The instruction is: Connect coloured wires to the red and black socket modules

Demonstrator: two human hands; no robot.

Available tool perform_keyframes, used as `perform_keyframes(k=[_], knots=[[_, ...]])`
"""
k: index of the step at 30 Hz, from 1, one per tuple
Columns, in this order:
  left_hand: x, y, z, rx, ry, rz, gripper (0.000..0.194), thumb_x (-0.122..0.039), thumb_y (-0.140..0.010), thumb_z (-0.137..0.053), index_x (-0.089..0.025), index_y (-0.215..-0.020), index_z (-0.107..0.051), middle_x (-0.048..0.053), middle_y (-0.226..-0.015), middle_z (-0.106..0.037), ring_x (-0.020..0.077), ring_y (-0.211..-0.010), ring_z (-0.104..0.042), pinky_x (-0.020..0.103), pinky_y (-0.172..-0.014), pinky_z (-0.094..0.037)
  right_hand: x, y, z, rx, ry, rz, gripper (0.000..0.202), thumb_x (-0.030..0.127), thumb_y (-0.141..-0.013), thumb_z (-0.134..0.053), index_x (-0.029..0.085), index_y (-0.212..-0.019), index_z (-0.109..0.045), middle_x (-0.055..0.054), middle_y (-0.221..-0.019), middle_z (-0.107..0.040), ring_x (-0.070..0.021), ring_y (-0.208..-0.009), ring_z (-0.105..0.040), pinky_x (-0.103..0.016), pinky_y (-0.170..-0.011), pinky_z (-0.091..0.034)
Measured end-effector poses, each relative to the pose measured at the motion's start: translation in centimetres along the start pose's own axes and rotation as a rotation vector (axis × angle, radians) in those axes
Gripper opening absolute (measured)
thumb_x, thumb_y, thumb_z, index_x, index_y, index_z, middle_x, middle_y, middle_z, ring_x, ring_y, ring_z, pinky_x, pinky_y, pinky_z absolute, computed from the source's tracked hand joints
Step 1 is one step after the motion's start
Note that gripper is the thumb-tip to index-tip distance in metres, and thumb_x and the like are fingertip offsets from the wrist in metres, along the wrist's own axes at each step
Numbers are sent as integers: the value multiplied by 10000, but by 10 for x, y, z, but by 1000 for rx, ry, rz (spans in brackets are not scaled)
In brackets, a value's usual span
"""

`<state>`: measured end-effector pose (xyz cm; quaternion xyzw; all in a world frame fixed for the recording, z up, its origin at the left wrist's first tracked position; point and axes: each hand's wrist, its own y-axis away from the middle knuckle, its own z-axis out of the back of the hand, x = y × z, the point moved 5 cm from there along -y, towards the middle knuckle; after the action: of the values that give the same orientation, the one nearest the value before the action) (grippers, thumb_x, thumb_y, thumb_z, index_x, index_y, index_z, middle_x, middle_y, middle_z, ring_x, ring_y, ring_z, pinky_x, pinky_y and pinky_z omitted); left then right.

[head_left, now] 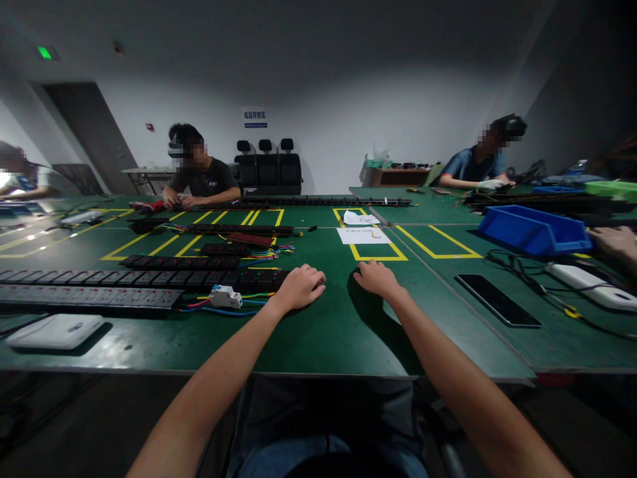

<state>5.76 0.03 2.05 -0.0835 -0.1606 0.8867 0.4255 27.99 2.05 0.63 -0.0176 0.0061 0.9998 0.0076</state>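
Note:
My left hand [300, 288] rests on the green tabletop, its fingers loosely bent and a little apart, with nothing visible in them. It lies at the right end of a long black power strip [149, 279]; whether it touches the strip I cannot tell. Close by, a white circuit breaker [226, 297] is joined to red, blue and yellow-green wires. My right hand [376, 278] also rests on the table, fingers slightly bent and apart, holding nothing I can see. Beyond it lies a white sheet of paper [355, 236] with a small yellow piece on it.
More black strips [179, 262] with loose wires lie to the left, near a white box [57, 330]. To the right are a phone [497, 300], a blue bin [532, 231], a white device [592, 285] and cables. Another person's hand [614, 240] is beside the bin; co-workers sit opposite.

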Motion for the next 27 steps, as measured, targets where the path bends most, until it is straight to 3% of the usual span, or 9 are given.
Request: perform_keyframes(k=[27], knots=[[1, 0, -1, -27, -11, -22, 101, -291, -1004, -617, -209, -1037, -666, 46, -1006, -723, 240, -994, -626, 359, -863, -488, 0, 1, 0, -2, 10, -5, 455, 381, -1053, -391, 123, -1322, -653, -245, -1322, -624, -364, -1225, -610, -462, -977, -479]])
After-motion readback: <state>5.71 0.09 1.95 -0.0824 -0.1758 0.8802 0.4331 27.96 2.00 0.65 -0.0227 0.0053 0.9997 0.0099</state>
